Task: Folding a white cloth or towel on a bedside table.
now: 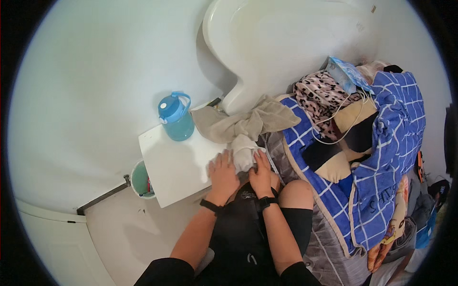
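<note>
A crumpled white cloth (pixel 244 152) lies at the right edge of a white tabletop (pixel 171 161), in front of my knees. On the cloth's left side is my left hand (pixel 223 175), palm down and slightly blurred, with fingers spread. My right hand (pixel 262 175) touches the cloth's right edge with its fingertips; whether it pinches the fabric I cannot tell. Just beyond the white cloth lies a rumpled beige-grey cloth (pixel 247 121). A blue water bottle with a handle (pixel 177 118) stands at the back left of the tabletop.
On the right, a bed carries a blue checked blanket (pixel 386 178), a leopard-print fabric (pixel 318 96), a blue plastic pack (pixel 347 73) and a white cord (pixel 331 143). A green-lined bin (pixel 140 178) stands under the table's left side. A white curved headboard (pixel 232 46) rises behind.
</note>
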